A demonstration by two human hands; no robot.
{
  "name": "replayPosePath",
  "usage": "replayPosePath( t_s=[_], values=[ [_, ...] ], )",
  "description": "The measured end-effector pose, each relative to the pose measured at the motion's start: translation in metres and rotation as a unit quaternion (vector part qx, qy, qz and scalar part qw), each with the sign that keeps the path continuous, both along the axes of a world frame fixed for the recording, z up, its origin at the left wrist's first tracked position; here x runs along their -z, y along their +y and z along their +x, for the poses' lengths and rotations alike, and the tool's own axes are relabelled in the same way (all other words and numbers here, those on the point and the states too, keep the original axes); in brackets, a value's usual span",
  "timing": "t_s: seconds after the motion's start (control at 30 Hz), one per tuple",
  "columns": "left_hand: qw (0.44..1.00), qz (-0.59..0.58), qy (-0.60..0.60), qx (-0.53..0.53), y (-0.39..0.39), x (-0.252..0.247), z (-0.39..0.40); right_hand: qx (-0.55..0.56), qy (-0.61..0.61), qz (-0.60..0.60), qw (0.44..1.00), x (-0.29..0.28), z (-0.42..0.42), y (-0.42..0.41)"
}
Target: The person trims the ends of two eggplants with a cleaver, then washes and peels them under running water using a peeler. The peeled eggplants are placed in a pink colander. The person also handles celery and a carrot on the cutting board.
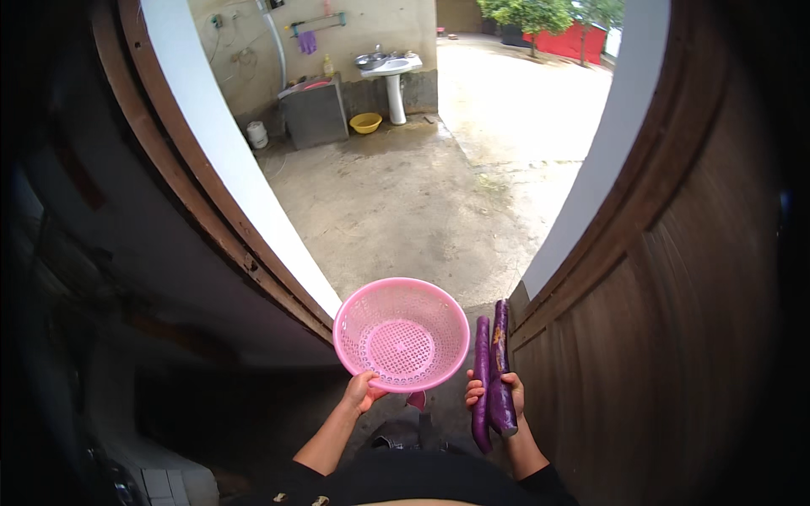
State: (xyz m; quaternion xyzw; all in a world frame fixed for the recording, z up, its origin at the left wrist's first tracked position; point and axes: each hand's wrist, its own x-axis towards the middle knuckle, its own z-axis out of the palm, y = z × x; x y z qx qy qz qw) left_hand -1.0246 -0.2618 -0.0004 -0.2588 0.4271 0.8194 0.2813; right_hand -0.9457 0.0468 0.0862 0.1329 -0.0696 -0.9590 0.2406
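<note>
My left hand [365,391] grips the near rim of a round pink plastic colander [401,348], which has nothing in it. Beside it on the right, my right hand [514,393] is closed around two long purple eggplants, a thinner one [481,379] on the left and a thicker one [502,405] against the palm. The thicker one has a scarred, yellowish patch on its skin. Both lie side by side, pointing away from me. Part of the fingers is hidden behind the eggplants.
A wooden door [601,379] stands close on my right, a wooden door frame [240,246] on my left. Outside, a concrete floor [405,209] leads to a pedestal sink [395,95], a yellow basin [366,123], a grey washing counter [315,117] and a white bucket [257,134].
</note>
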Motion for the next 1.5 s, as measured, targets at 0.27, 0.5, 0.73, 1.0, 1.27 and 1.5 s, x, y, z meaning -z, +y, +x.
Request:
replayPosePath(
  t_s=[0.27,0.5,0.73,1.0,1.27,1.5],
  values=[
    [0.995,-0.096,-0.007,-0.001,0.013,-0.019,-0.010,-0.062,0.018,0.136,0.989,-0.006,-0.032,0.012],
    [0.976,-0.187,0.069,-0.082,0.060,-0.020,0.025,-0.248,0.115,0.417,0.867,-0.002,-0.097,0.014],
    [0.987,-0.043,-0.028,-0.151,0.005,-0.045,0.098,-0.330,0.131,0.333,0.874,-0.031,-0.118,0.003],
    [0.969,-0.068,-0.087,-0.221,0.016,-0.041,0.134,-0.336,0.095,0.180,0.920,-0.017,-0.126,0.011],
    [0.973,-0.037,-0.052,-0.220,0.028,-0.031,0.035,-0.230,0.040,0.150,0.961,-0.029,-0.195,0.011],
    [0.978,-0.002,-0.063,-0.199,0.004,-0.019,-0.067,-0.155,0.020,0.153,0.976,-0.032,-0.284,0.031]
  ],
)
